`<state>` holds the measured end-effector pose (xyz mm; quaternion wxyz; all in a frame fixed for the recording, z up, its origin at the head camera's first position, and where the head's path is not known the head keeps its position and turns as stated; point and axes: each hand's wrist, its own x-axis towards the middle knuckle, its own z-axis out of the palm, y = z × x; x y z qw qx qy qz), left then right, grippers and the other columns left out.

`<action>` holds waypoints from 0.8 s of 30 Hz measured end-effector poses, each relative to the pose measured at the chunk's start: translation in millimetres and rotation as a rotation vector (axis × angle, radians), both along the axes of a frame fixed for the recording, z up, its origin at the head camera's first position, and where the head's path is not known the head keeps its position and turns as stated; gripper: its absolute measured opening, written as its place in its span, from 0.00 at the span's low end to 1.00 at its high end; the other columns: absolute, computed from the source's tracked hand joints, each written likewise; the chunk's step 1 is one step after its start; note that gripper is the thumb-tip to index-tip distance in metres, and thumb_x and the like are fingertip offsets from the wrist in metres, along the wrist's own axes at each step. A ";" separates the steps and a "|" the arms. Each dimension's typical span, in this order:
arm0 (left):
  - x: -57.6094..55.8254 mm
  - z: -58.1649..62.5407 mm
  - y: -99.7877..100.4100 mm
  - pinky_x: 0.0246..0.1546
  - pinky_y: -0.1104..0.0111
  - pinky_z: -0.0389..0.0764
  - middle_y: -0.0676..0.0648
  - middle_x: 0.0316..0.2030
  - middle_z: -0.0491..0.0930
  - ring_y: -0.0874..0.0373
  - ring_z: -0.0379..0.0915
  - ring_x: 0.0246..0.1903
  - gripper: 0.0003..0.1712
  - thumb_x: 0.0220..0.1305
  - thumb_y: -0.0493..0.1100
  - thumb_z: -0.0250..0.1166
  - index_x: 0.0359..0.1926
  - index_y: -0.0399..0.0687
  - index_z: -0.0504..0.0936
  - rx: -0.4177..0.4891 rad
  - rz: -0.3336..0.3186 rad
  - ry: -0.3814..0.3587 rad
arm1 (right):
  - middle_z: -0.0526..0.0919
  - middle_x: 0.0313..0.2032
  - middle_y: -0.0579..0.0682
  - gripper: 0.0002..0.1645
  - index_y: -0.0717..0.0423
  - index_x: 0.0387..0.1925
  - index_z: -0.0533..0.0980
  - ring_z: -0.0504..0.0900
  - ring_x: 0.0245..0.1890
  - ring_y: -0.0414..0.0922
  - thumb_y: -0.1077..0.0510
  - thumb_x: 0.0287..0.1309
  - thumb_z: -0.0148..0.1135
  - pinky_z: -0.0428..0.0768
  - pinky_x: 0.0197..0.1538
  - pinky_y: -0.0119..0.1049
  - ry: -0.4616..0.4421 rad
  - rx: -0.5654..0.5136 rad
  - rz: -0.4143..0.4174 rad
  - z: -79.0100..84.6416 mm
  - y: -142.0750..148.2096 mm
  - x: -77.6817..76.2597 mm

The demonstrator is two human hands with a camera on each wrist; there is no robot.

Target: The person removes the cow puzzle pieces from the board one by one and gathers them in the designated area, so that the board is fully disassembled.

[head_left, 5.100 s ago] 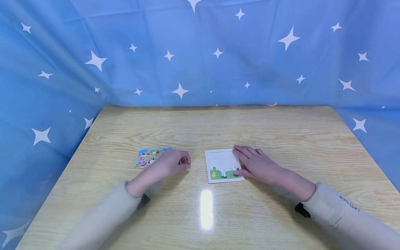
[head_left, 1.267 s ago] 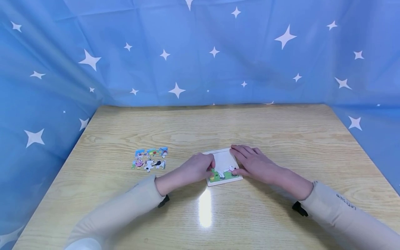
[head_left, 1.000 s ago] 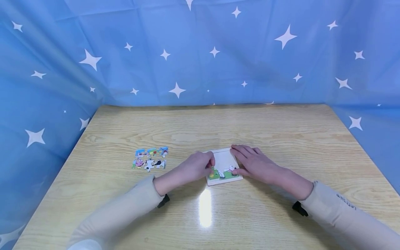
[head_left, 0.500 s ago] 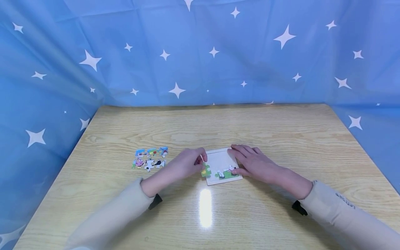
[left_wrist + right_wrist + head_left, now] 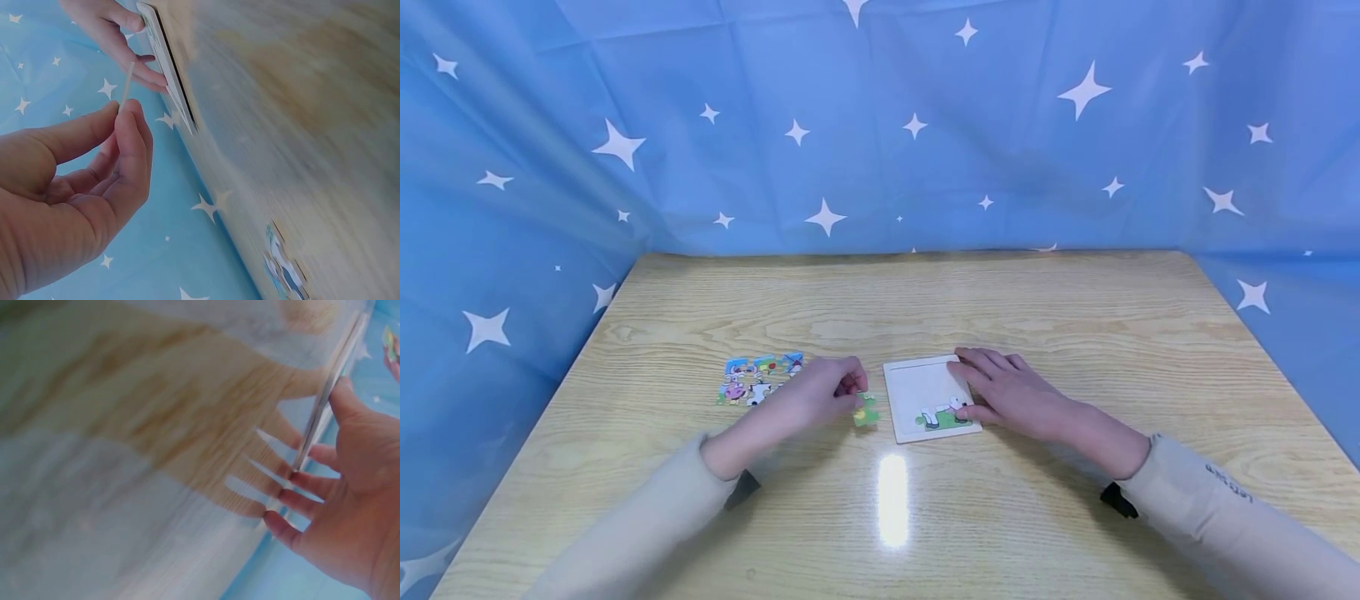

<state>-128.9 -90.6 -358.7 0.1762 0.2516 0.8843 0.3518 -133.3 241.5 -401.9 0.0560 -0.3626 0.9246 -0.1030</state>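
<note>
My left hand pinches a green jigsaw piece with a yellow patch between thumb and fingertips. It holds the piece just left of the white puzzle tray; in the left wrist view the piece is seen edge-on, raised off the table. Inside the tray, a green piece with white animal legs lies along the lower right. My right hand rests at the tray's right edge, fingers spread and thumb near the lower right corner. The right wrist view shows its fingertips touching down beside the tray.
Several loose jigsaw pieces lie on the wooden table to the left, partly behind my left hand. A blue curtain with white stars hangs behind the table and along its left side.
The yellow-and-green piece lay in the tray's lower left corner; my left hand reached there, lifted it out and carried it left. My right hand has stayed at the tray's right edge.
</note>
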 end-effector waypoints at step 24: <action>6.3 -0.3 -42.5 0.43 0.66 0.83 0.49 0.36 0.85 0.58 0.80 0.38 0.04 0.72 0.28 0.71 0.43 0.37 0.85 0.006 0.056 -0.035 | 0.68 0.78 0.67 0.42 0.65 0.80 0.67 0.67 0.77 0.66 0.44 0.80 0.65 0.72 0.68 0.69 -0.005 -0.003 -0.007 1.5 -0.4 2.1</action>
